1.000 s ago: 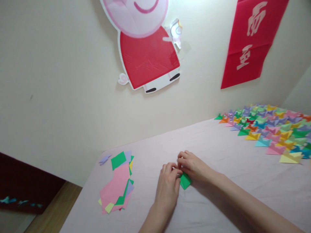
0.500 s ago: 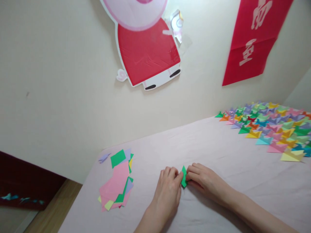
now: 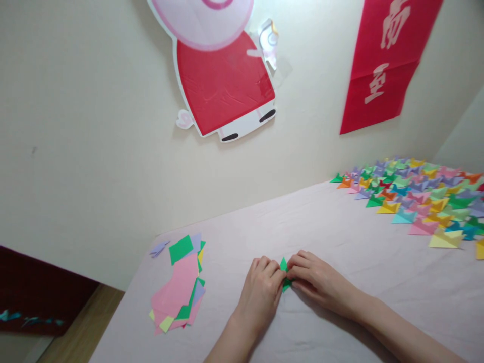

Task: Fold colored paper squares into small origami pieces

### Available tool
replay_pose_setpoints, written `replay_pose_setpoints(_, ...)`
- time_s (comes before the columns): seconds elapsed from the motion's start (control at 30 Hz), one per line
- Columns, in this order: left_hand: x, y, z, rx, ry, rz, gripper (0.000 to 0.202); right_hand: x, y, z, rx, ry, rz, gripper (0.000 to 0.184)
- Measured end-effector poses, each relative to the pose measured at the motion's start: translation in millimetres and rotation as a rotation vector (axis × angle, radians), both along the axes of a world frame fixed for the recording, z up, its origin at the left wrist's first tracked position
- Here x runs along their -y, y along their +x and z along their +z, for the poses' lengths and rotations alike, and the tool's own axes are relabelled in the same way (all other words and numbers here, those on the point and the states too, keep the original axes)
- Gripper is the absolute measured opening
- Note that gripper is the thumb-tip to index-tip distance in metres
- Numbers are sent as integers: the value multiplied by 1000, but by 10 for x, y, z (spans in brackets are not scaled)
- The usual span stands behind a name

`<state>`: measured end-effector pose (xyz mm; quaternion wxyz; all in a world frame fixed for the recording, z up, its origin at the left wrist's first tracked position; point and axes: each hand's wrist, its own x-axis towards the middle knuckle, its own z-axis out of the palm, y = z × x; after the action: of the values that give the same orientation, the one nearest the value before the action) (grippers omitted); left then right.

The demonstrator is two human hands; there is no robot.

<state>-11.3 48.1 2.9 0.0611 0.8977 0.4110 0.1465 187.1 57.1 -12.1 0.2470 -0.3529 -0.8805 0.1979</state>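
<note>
A small folded piece of green paper [image 3: 283, 264] lies on the pale pink cloth [image 3: 242, 237], its pointed tip showing above my fingertips. My left hand [image 3: 261, 282] grips its left side, fingers curled and thumb against the paper. From the right, my right hand [image 3: 315, 277] pinches the same paper, fingertips close to those of the left. Between them the middle of the paper is mostly covered, so the exact fold is hard to make out.
To the left lies a loose pile of coloured paper sheets [image 3: 176, 287], with a folded purple piece [image 3: 159, 249] beside it. Rows of folded paper figures [image 3: 423, 201] cover the back right. The wall [image 3: 113, 151] rises behind, bearing a cartoon cutout [image 3: 227, 85] and a red banner [image 3: 385, 75].
Both hands have drawn closer together over the green paper, and less of its middle shows. The whole view has shifted slightly.
</note>
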Motion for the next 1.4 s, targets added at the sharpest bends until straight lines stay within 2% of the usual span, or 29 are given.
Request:
replay_pose_setpoints(0.13,-44,47,-106,34,42,-9,10,-35,100,0,-56,-44,-38,24)
replay_pose_setpoints(0.33,-27,189,-171,32,18,145,12,-108,131,-69,-46,-81,-148,17)
replay_pose_setpoints(0.5,15,228,-198,43,-15,181,18,-138,155,-77,-64,-103,-177,19)
replay_pose_setpoints(0.87,-70,248,-219,177,-56,216,18,-244,110,5,-36,-205,-168,13)
replay_pose_setpoints(1.07,-109,243,-229,268,-116,266,19,-343,35,-8,3,-224,-176,11)
replay_pose_setpoints(1.4,-240,167,-117,309,-288,254,18,-325,-80,46,75,-228,-250,11)
